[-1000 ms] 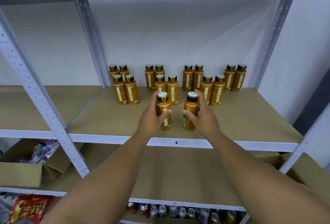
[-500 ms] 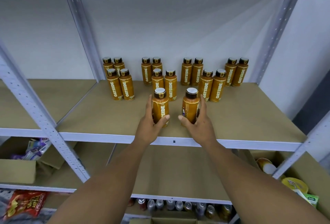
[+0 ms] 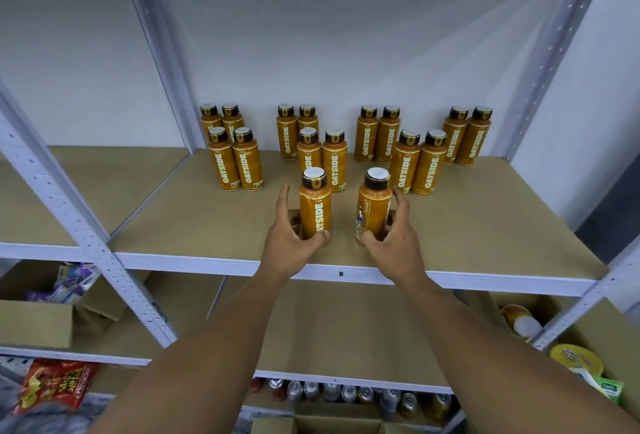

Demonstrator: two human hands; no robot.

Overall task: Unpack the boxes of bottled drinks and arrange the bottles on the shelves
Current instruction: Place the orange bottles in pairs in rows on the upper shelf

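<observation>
Two orange Oatside bottles stand upright near the front of the brown shelf board (image 3: 485, 225). My left hand (image 3: 289, 243) curls round the base of the left bottle (image 3: 316, 205), thumb on its front, index finger raised off its side. My right hand (image 3: 396, 239) holds the right bottle (image 3: 373, 206), thumb low on the front, fingers round the right side. Behind them stand several more Oatside bottles (image 3: 415, 163) in pairs, reaching back to the wall.
Grey metal uprights (image 3: 86, 236) frame the shelf bay. The shelf below holds an open cardboard box (image 3: 34, 322) at left and a box with cups (image 3: 575, 361) at right. Cans (image 3: 346, 392) line the lowest shelf, with a red snack bag (image 3: 55, 385) at left.
Both bottles have moved slightly further back on the shelf. My hands have slid down toward the bottle bases, and the left index finger has lifted off.
</observation>
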